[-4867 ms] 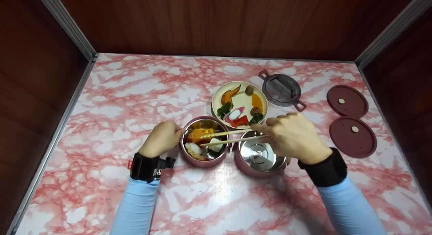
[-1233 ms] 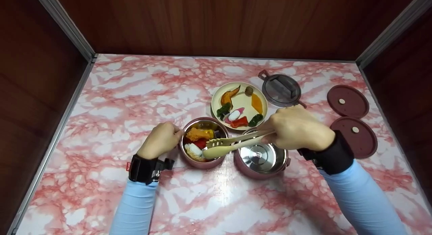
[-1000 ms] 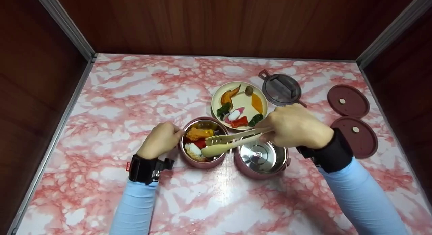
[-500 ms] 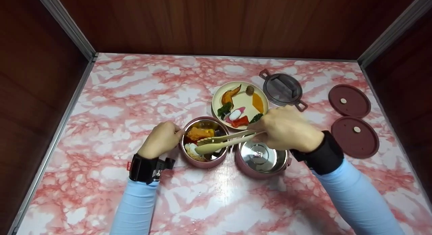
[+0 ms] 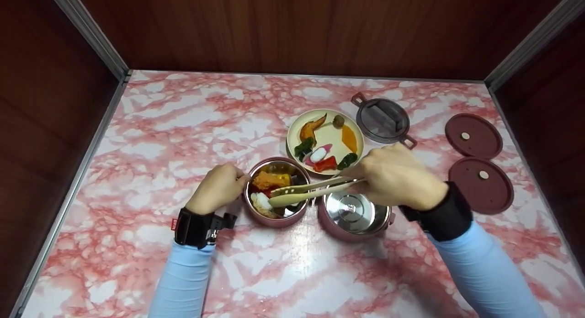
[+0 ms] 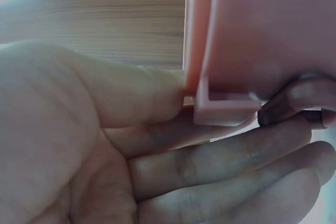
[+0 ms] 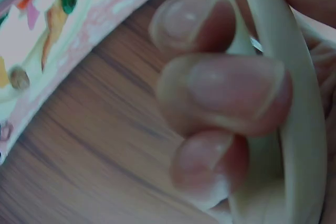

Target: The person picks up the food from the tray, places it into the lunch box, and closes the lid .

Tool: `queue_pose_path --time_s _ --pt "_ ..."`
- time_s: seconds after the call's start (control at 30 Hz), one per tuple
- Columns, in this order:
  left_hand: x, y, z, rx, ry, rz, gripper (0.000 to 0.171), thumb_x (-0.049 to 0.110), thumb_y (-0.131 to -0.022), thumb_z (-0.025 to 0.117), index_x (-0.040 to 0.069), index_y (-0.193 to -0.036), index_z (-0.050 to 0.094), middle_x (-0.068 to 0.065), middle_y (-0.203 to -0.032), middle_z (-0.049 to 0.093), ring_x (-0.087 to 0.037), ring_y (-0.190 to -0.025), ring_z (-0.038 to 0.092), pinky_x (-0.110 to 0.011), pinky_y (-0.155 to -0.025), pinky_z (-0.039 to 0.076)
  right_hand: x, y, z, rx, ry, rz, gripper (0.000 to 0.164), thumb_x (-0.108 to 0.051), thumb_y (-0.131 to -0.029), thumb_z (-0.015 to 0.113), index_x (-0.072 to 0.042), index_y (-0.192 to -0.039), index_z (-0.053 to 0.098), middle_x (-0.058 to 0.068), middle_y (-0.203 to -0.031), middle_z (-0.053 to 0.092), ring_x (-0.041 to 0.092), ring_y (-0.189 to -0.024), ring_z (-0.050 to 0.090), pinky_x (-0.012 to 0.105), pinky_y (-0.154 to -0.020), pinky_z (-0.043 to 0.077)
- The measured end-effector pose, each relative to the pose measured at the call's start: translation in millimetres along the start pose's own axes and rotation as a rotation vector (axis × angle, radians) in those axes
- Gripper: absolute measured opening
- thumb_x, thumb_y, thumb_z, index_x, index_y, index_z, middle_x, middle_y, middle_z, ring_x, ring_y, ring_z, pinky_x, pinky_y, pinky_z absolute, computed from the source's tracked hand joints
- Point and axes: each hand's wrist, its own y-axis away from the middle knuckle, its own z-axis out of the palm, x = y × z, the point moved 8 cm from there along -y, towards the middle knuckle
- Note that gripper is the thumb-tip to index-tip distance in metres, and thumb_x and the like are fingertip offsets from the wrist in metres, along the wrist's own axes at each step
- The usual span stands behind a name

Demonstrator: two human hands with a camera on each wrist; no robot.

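The left hand (image 5: pixel 218 188) holds the edge of a small pink pot (image 5: pixel 276 223) with a shiny steel inside. In the left wrist view, thumb and forefinger pinch the pot's pink side lug (image 6: pixel 228 109). Orange-brown fried food (image 5: pixel 269 180), yellow and red pieces and a white item (image 5: pixel 261 201) lie in it. The right hand (image 5: pixel 393 176) grips pale yellow-green tongs (image 5: pixel 324 191), one arm slotted, one spoon-shaped. Their tips are inside the pot, near the white item; whether they pinch anything I cannot tell. In the right wrist view, fingers (image 7: pixel 226 95) curl round the tongs.
A second pink pot (image 5: pixel 349 235), its steel bottom bare, stands right of the first. Behind them a cream plate (image 5: pixel 328 137) holds vegetables and a brown ball (image 5: pixel 338 121). A dark two-handled lid (image 5: pixel 381 121) and two maroon lids (image 5: pixel 473 135) lie at the right.
Over the last second the tongs have shifted slightly left over the pot. A brown ball at the plate's right, seen about five seconds ago, is gone from there. The left hand stays put.
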Motion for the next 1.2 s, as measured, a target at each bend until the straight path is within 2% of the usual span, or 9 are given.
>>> queue_pose_path --time_s 0.23,0.3,0.43,0.57,0.67,0.8,0.9,1.0,1.2 --pt "3.8 -1.9 -0.3 -0.010 -0.006 0.002 0.041 0.025 -0.101 0.054 0.013 -0.063 0.062 0.001 -0.055 0.049 -0.015 -0.050 0.045 -0.031 -0.052 0.040 -1.9 -3.3 9.6 0.017 0.053 0.018 0.011 -0.037 -0.080 0.077 -0.033 -0.089 0.073 -0.012 -0.054 0.042 0.012 -0.045 0.039 0.032 -0.037 0.028" --pt "4.7 -2.3 -0.7 -0.011 -0.007 0.001 0.041 0.025 -0.101 0.054 0.013 -0.064 0.064 0.000 -0.056 0.050 -0.015 -0.050 0.046 -0.031 -0.052 0.041 0.7 -3.1 10.6 0.022 0.031 0.017 0.012 -0.037 -0.080 0.078 -0.032 -0.089 0.073 -0.012 -0.055 0.044 0.012 -0.045 0.039 0.032 -0.037 0.029" --pt "5.3 -2.9 -0.5 -0.019 -0.009 -0.002 0.039 0.026 -0.101 0.054 0.013 -0.066 0.066 -0.001 -0.058 0.053 -0.015 -0.051 0.048 -0.031 -0.052 0.042 11.5 0.9 7.1 0.047 -0.017 0.035 0.020 -0.040 -0.082 0.079 -0.034 -0.101 0.075 -0.012 -0.060 0.054 0.011 -0.047 0.044 0.033 -0.039 0.032" --pt "4.6 -3.1 0.0 -0.029 -0.006 -0.010 0.038 0.026 -0.102 0.053 0.013 -0.069 0.068 -0.001 -0.058 0.054 -0.014 -0.050 0.048 -0.030 -0.050 0.041 26.2 13.6 -5.4 0.123 -0.081 0.076 0.027 -0.037 -0.084 0.078 -0.030 -0.110 0.077 -0.010 -0.068 0.064 0.009 -0.049 0.047 0.033 -0.040 0.035" --pt "2.9 -2.5 0.0 -0.034 0.009 -0.026 0.037 0.027 -0.102 0.054 0.013 -0.071 0.070 -0.001 -0.058 0.053 -0.014 -0.049 0.046 -0.028 -0.047 0.039 38.7 28.6 -14.1 0.216 -0.133 0.120 0.031 -0.034 -0.085 0.078 -0.026 -0.115 0.076 -0.007 -0.079 0.071 0.009 -0.052 0.049 0.033 -0.042 0.038" --pt "1.2 -1.7 0.2 -0.035 0.023 -0.035 0.036 0.027 -0.102 0.054 0.013 -0.074 0.072 -0.001 -0.057 0.053 -0.013 -0.048 0.045 -0.027 -0.045 0.037 58.8 51.2 -14.4 0.349 -0.179 0.195 0.037 -0.029 -0.083 0.081 -0.022 -0.119 0.075 -0.006 -0.080 0.072 0.007 -0.053 0.049 0.031 -0.046 0.039" --pt "0.9 -1.3 0.7 -0.032 0.025 -0.032 0.035 0.028 -0.102 0.054 0.012 -0.077 0.073 -0.002 -0.058 0.055 -0.014 -0.049 0.047 -0.028 -0.046 0.038 76.8 67.5 -4.7 0.408 -0.190 0.274 0.039 -0.027 -0.081 0.083 -0.020 -0.119 0.075 -0.007 -0.069 0.066 0.008 -0.051 0.046 0.030 -0.046 0.036" --pt "-0.2 -1.1 1.5 -0.030 0.025 -0.033 0.035 0.027 -0.102 0.054 0.011 -0.078 0.073 -0.002 -0.058 0.057 -0.014 -0.050 0.049 -0.029 -0.048 0.040 96.2 82.5 10.8 0.413 -0.208 0.379 0.040 -0.028 -0.081 0.083 -0.020 -0.120 0.075 -0.002 -0.073 0.071 0.012 -0.053 0.048 0.032 -0.046 0.035" --pt "-3.8 -0.4 0.8 -0.027 0.014 -0.031 0.034 0.028 -0.102 0.054 0.011 -0.080 0.074 0.000 -0.057 0.055 -0.013 -0.049 0.047 -0.028 -0.048 0.039 127.0 108.3 42.8 0.348 -0.251 0.578 0.039 -0.037 -0.086 0.077 -0.022 -0.122 0.073 0.010 -0.093 0.075 0.023 -0.067 0.056 0.041 -0.052 0.038"
